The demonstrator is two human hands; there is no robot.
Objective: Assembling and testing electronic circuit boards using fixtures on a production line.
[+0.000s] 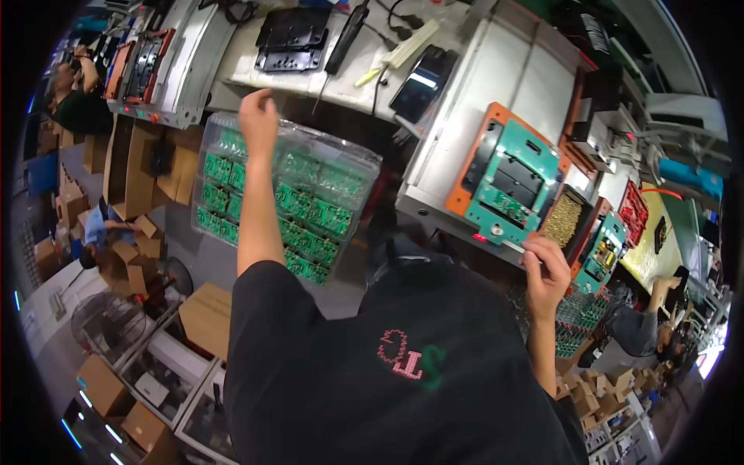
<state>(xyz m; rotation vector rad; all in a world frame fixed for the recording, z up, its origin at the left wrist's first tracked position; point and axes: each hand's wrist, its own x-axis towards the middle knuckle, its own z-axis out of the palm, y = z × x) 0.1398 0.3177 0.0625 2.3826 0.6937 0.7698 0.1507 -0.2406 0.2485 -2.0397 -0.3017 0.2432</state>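
Observation:
My left hand [259,116] is raised over the far left corner of a clear plastic tray [364,155], its fingers curled in; whatever they hold, if anything, is hidden. Rows of green circuit boards [293,200] lie in the tray's compartments. On the right, my right hand [545,265] has its thumb and fingertips drawn together at the near edge of the workbench [434,186]; what is between them is too small to make out. Just beyond it sits a green fixture plate [521,172] on an orange base [459,198], with a black part and a small circuit board in it.
A box of small brass-coloured pieces [564,218] stands right of the fixture, and a second green fixture [603,252] lies beyond. A black electric screwdriver [346,37], black plastic housings [292,39] and a dark phone-like device [423,84] are at the back. Cardboard boxes [208,318] stand at left.

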